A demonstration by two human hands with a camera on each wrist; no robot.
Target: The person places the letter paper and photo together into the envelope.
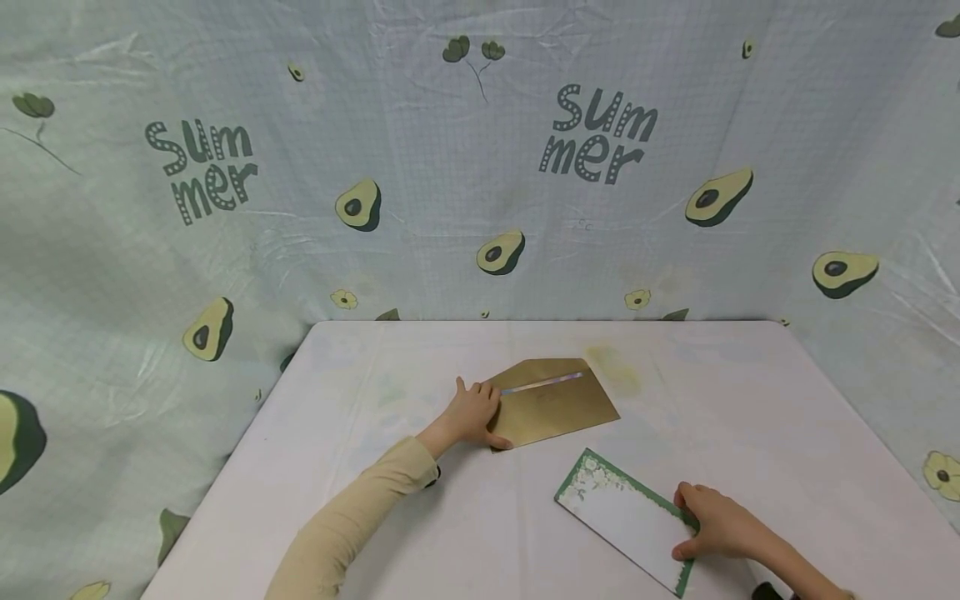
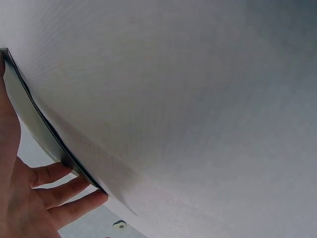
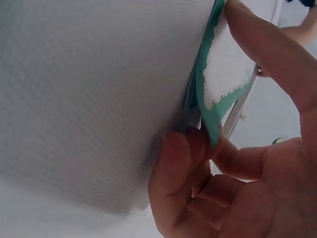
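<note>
A gold envelope (image 1: 555,408) with a thin shiny strip lies on the far middle of the table. My left hand (image 1: 474,414) holds its left end, thumb near the lower corner and fingers at the upper edge. In the left wrist view the envelope (image 2: 39,116) shows as a narrow band, fingertips along its edge. Nearer and to the right is a white card (image 1: 622,517) with a green border and pale flowers. My right hand (image 1: 720,521) pinches its right end. The right wrist view shows the card's green edge (image 3: 212,116) bent between thumb and curled fingers.
The white table (image 1: 420,358) has faint yellowish and greenish stains. Behind it and at the sides hangs a pale sheet (image 1: 427,167) printed with avocados and the word "summer". A beige sleeve (image 1: 352,508) covers the left forearm.
</note>
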